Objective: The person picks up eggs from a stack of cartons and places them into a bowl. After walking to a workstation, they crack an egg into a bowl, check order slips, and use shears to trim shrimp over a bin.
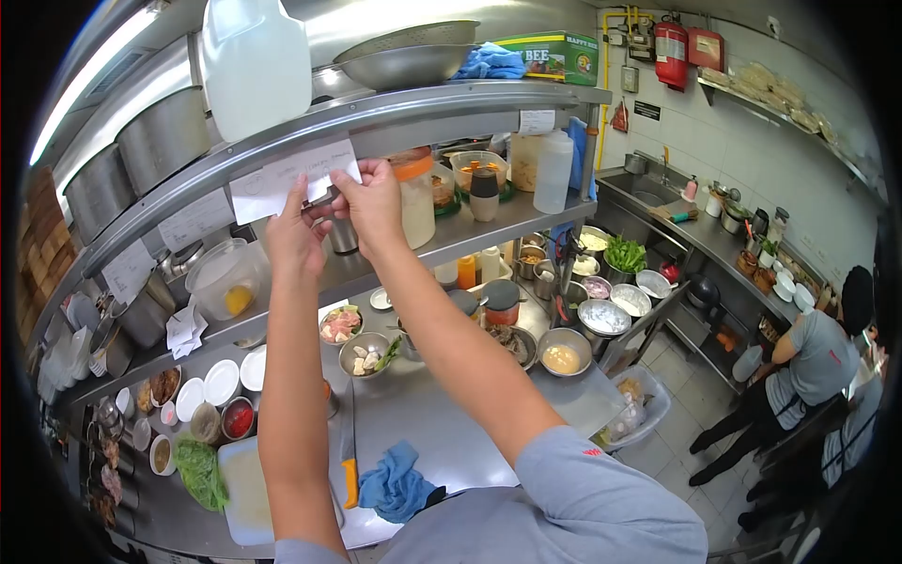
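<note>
Both arms reach up to the edge of the upper steel shelf (395,101). A white paper slip (296,179) with handwriting lies against that edge. My left hand (299,230) pinches the slip's lower edge, thumb up. Close beside it, my right hand (365,202) has its thumb pressed on the slip's right part, fingers curled behind. Behind the hands stands a metal container (344,235), partly hidden. Just right of my right hand is a tall tub with an orange lid (413,169). Other written slips (195,218) hang farther left along the shelf.
Below, a steel counter (404,418) holds a knife (350,461), a blue cloth (395,484), a bowl of food (368,355) and lettuce (200,470). A large jug (256,70) stands on the top shelf. Co-workers (813,357) are at the right, near the sink counter.
</note>
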Available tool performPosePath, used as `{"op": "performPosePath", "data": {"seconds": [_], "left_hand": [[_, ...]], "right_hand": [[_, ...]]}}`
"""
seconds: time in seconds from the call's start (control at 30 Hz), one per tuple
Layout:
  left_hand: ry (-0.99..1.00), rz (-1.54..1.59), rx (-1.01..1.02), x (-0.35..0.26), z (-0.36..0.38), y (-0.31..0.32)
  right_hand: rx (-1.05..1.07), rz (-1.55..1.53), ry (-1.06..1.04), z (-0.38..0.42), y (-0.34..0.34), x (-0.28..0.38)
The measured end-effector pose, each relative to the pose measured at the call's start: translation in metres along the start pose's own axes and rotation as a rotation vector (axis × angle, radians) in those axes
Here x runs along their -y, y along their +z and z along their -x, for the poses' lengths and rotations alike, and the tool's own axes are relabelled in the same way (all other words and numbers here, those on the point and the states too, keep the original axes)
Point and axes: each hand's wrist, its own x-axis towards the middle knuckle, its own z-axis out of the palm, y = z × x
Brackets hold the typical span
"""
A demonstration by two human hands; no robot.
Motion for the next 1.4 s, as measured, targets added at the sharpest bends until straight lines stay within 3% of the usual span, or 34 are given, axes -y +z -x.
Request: {"op": "performPosePath", "data": {"seconds": [0.37, 0.43, 0.47, 0.53, 0.57, 0.6, 0.67, 0.77, 0.83, 0.9, 1.0, 1.1, 1.17, 1.23, 1.3, 1.4], "left_hand": [[0.011, 0.04, -0.011, 0.014, -0.004, -0.008], [0.078, 0.168, 0.026, 0.027, 0.027, -0.024], [0.078, 0.202, 0.056, 0.036, 0.04, -0.036], [0.052, 0.234, 0.009, 0.062, 0.079, -0.058], [0.052, 0.257, -0.008, 0.071, 0.097, -0.066], [-0.009, 0.288, -0.056, 0.089, 0.117, -0.076], [-0.174, 0.202, -0.038, 0.144, 0.156, -0.109], [-0.539, -0.112, 0.037, 0.241, 0.217, -0.141], [-0.797, -0.205, 0.069, 0.289, 0.251, -0.137], [-0.965, -0.294, 0.138, 0.332, 0.262, -0.121], [-0.892, -0.425, 0.198, 0.395, 0.254, -0.091], [-0.561, -0.706, 0.129, 0.43, 0.24, -0.04], [-0.289, -0.99, 0.038, 0.521, 0.236, -0.066], [-0.354, -0.986, -0.036, 0.546, 0.235, -0.063], [-0.736, -0.663, -0.091, 0.529, 0.234, -0.032], [-0.749, -0.553, -0.206, 0.537, 0.244, -0.033]], "right_hand": [[0.012, 0.105, -0.044, 0.033, -0.039, 0.024], [0.173, 0.123, 0.102, 0.095, -0.106, 0.023], [0.204, 0.245, 0.253, 0.128, -0.13, 0.025], [0.47, 0.503, 0.295, 0.196, -0.21, -0.012], [0.452, 0.678, 0.475, 0.235, -0.24, -0.009], [0.282, 0.576, 0.769, 0.276, -0.278, -0.018], [0.145, 0.852, 0.801, 0.353, -0.345, -0.011], [-0.315, 0.661, 1.058, 0.427, -0.395, 0.038], [-0.39, 0.695, 1.028, 0.452, -0.427, 0.062], [-0.42, 0.704, 0.98, 0.446, -0.451, 0.068], [-0.374, 0.737, 0.822, 0.388, -0.477, 0.068], [-0.307, 0.884, 0.576, 0.301, -0.489, 0.068], [-0.229, 0.986, 0.367, 0.246, -0.504, 0.063], [-0.159, 1.106, 0.223, 0.192, -0.526, 0.053], [-0.09, 1.304, 0.132, 0.144, -0.546, 0.041], [-0.043, 1.446, 0.156, 0.097, -0.572, 0.011]]}}
